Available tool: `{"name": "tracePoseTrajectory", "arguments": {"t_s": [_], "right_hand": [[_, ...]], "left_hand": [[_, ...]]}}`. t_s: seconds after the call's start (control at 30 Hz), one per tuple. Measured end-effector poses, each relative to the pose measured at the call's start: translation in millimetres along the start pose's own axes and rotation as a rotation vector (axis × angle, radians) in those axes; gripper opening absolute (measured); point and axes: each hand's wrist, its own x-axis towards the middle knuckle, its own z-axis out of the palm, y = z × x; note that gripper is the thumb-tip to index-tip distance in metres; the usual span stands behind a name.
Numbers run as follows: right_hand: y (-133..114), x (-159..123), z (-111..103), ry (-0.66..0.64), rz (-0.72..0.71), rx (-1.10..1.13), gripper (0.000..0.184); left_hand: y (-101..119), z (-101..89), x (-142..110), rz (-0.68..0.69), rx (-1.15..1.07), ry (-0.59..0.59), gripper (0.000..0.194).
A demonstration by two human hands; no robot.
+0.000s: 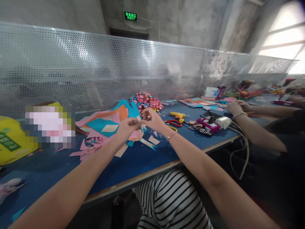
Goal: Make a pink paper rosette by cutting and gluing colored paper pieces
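My left hand [127, 126] and my right hand [152, 119] meet over the blue table [133, 162], both pinching one small pale piece of paper [139, 119] between their fingertips. Under and behind them lies a heap of cut coloured paper sheets [107, 122] in pink, orange, teal and blue. Pale offcuts [152, 140] are scattered on the table just below my right wrist. A pile of small folded paper pieces [146, 100] sits behind my hands.
Red-handled scissors [173, 122], a yellow glue gun [178, 116] and a pink device [209, 124] with cables lie to the right. Another person's hands [235, 107] work further right. A perforated metal screen [119, 66] backs the table. A yellow bag [11, 140] sits far left.
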Motion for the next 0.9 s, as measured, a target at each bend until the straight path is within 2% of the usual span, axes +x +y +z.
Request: {"name": "tracePoseTrajectory", "arguments": {"t_s": [0.2, 0.33, 0.47, 0.73, 0.9], "right_hand": [[3.2, 3.5, -3.0, -0.082, 0.082, 0.091, 0.024], [2.2, 3.2, -4.7, -0.118, 0.107, 0.070, 0.019], [1.3, 2.4, -5.7, -0.126, 0.105, 0.038, 0.017], [0.0, 3.8, -5.6, -0.140, 0.151, 0.099, 0.017], [-1.2, 4.1, -6.8, -0.113, 0.129, 0.151, 0.019]], "left_hand": [[-0.4, -0.2, -0.2, 0.006, 0.019, -0.010, 0.034], [-5.2, -0.2, 2.7, 0.022, -0.006, -0.006, 0.037], [-4.9, -0.2, 2.5, 0.015, 0.001, -0.008, 0.036], [-5.4, 0.9, 2.5, -0.007, 0.002, -0.011, 0.031], [-8.5, 2.5, 2.0, -0.008, -0.020, -0.022, 0.026]]}}
